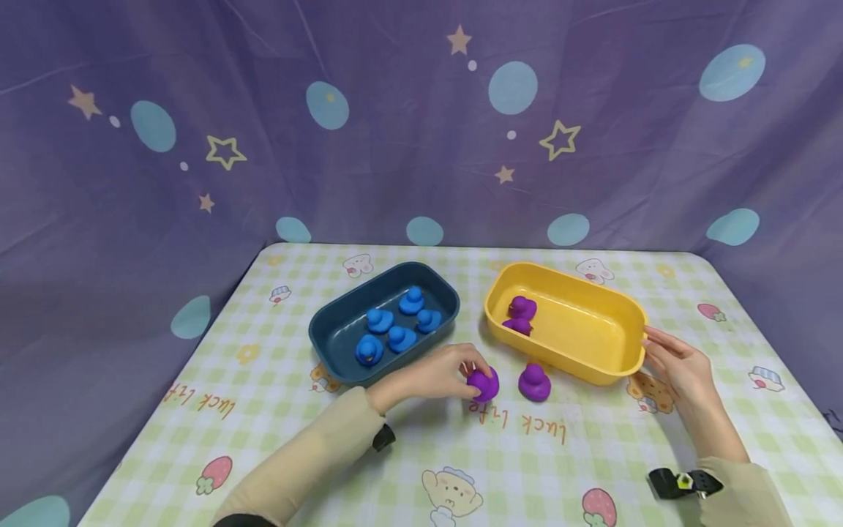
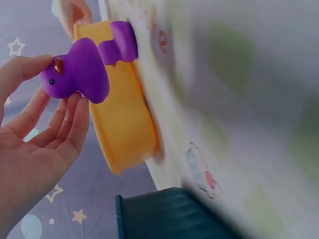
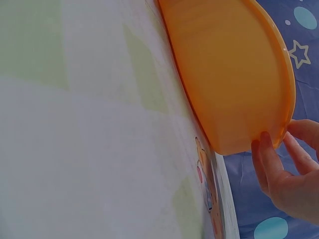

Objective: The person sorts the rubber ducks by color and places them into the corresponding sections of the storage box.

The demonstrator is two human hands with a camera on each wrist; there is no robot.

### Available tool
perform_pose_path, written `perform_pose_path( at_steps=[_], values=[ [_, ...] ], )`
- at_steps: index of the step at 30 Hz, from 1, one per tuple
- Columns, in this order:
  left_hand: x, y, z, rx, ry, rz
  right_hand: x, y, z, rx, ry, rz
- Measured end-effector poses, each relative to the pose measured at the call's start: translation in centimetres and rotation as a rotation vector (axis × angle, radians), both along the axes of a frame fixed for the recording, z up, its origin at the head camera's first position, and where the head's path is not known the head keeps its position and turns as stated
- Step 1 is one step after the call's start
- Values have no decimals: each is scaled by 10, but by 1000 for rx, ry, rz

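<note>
A purple rubber duck (image 1: 484,386) is pinched between the thumb and fingertips of my left hand (image 1: 448,369), just above or at the cloth in front of the trays; the left wrist view shows its eye and beak. To its right, a second purple duck (image 1: 535,383) stands on the table. My right hand (image 1: 688,377) grips the right end of a yellow tray (image 1: 579,360) at its rim, as the right wrist view also shows. Inside that tray, two purple ducks (image 1: 522,308) sit at the left end.
A dark teal tray (image 1: 342,293) with several blue ducks (image 1: 401,339) stands left of the yellow one, near my left forearm. A checked cloth (image 1: 527,476) with cartoon prints covers the table. Behind it hangs a purple curtain (image 1: 408,168).
</note>
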State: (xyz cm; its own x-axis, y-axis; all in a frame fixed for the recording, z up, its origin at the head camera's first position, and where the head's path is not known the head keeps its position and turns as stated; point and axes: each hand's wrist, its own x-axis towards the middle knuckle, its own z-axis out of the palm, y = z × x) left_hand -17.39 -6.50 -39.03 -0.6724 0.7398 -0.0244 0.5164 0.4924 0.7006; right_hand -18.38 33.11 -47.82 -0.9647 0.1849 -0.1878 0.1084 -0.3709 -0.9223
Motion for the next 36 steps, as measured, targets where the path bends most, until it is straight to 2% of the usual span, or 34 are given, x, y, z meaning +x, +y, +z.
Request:
perform_pose_path(
  at_steps=[4,15,24,31,36],
  values=[
    [-6,8,4,26,42,4,0,0,0,-5,2,-5],
    [-21,34,13,91,47,56,-1,1,0,-1,-4,-12],
    [-31,56,22,153,-4,111,-3,1,-5,-13,4,-21],
    [-39,68,26,165,15,144,-4,3,-8,-22,-2,-21],
    [-46,76,25,177,31,135,-3,2,-7,-13,0,-21]
  ],
)
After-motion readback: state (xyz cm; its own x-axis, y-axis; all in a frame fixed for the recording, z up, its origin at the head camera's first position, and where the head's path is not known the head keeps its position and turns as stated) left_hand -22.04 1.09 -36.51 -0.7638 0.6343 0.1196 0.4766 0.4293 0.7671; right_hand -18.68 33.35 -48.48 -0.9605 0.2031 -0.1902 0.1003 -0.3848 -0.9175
